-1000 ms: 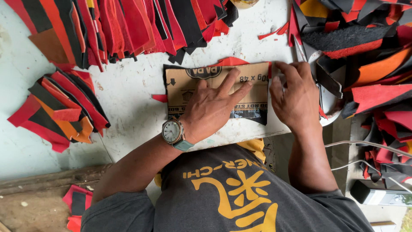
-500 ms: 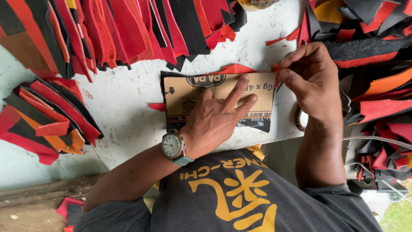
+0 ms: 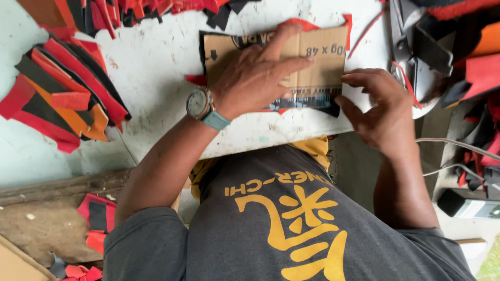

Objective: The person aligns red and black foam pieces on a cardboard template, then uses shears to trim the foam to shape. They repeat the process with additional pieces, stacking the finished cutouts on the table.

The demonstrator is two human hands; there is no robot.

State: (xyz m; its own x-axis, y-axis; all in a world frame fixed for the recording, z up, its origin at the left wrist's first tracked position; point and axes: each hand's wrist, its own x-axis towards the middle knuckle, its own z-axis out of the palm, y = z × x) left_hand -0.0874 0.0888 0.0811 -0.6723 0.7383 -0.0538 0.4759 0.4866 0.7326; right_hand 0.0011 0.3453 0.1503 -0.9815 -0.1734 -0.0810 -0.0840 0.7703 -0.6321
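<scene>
Brown cardboard piece (image 3: 312,57) is lying flat under the left hand (image 3: 255,78), whose spread fingers are pressing it onto the white table (image 3: 156,57). Just right of it, the right hand (image 3: 380,112) is pinching the cardboard's lower corner, with red and black cut pieces (image 3: 67,93) lying well left of both hands.

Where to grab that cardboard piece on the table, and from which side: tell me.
Probably grip the cardboard piece at its right edge, coming from the right. It lies flat, the left hand presses its middle, and red and black sheets poke out beneath. The right hand sits at its lower right corner.
</scene>
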